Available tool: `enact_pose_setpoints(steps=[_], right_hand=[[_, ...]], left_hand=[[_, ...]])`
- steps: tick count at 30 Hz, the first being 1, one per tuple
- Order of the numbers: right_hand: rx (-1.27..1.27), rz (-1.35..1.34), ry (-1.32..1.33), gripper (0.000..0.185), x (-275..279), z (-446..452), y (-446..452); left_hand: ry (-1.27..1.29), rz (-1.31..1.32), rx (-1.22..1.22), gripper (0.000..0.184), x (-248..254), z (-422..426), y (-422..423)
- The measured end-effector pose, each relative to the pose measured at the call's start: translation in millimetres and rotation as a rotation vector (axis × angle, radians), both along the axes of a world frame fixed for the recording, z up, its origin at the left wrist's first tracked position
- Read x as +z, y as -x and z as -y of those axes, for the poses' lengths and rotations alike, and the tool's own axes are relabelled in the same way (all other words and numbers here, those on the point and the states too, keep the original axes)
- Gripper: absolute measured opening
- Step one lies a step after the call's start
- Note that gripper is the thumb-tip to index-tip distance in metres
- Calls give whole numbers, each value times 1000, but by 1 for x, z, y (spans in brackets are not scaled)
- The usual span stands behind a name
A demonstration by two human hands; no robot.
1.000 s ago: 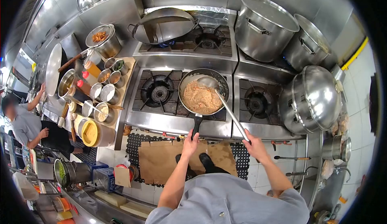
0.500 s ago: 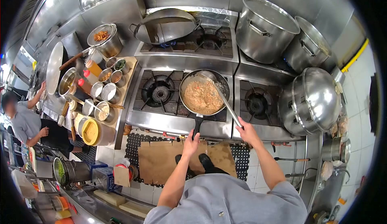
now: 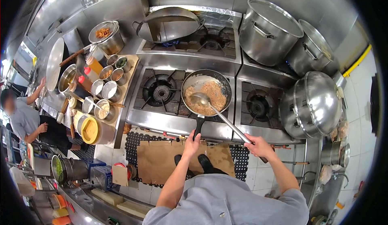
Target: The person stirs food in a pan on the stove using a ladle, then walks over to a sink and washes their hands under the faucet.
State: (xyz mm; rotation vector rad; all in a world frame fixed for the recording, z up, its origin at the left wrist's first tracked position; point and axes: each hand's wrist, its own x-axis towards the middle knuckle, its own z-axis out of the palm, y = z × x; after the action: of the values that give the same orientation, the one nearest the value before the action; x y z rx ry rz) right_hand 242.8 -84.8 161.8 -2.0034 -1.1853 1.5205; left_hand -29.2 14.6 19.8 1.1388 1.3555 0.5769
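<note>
While the right hand (image 3: 258,146) is wrapped around the steel ladle (image 3: 227,121), its shaft slanting forward-left into the reddish mixture (image 3: 214,93), the nearer left hand grasps the frying pan (image 3: 226,84) by its handle, directly ahead; a two-handled wok (image 3: 178,27) stands behind, a domed pot (image 3: 309,105) rightward.

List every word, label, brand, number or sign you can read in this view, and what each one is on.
None reads clearly enough to quote.
Blue box at lower left: pale lettering, too small and blurred to read.
Squeeze bottles: no label I can make out.
Frying pan and ladle: no markings I can make out.
Tall stockpot: no lettering visible.
</note>
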Motion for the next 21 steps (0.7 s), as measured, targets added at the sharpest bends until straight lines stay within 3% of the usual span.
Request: enact_pose_setpoints(steps=[1, 3, 8, 10, 11, 14, 16, 19, 21], right_hand=[[-1, 0, -5, 52, -10, -3, -2], [128, 329, -361, 54, -35, -3, -3], [-8, 466, -472, 51, -92, 7, 20], [-81, 290, -518, 50, -100, 22, 37], [-271, -45, -86, 54, -55, 23, 49], [-247, -117, -105, 53, -32, 21, 35], [48, 344, -505, 52, -68, 4, 10], [57, 392, -539, 52, -80, -41, -23], [121, 526, -706, 51, -89, -55, -42]], left_hand=[[-25, -9, -9, 47, 3, -1, 0], [-26, -9, 4, 47, -3, 0, 1], [-4, 12, 28, 48, -7, 0, -1], [3, 20, 7, 48, 0, 0, -1], [0, 21, 10, 48, -5, -1, -1], [-28, 9, -13, 48, -13, -1, 2], [2, 5, -24, 48, -2, 0, 1], [-19, -20, 0, 48, -13, 0, -1], [-28, -19, 0, 48, -12, 0, -1]])
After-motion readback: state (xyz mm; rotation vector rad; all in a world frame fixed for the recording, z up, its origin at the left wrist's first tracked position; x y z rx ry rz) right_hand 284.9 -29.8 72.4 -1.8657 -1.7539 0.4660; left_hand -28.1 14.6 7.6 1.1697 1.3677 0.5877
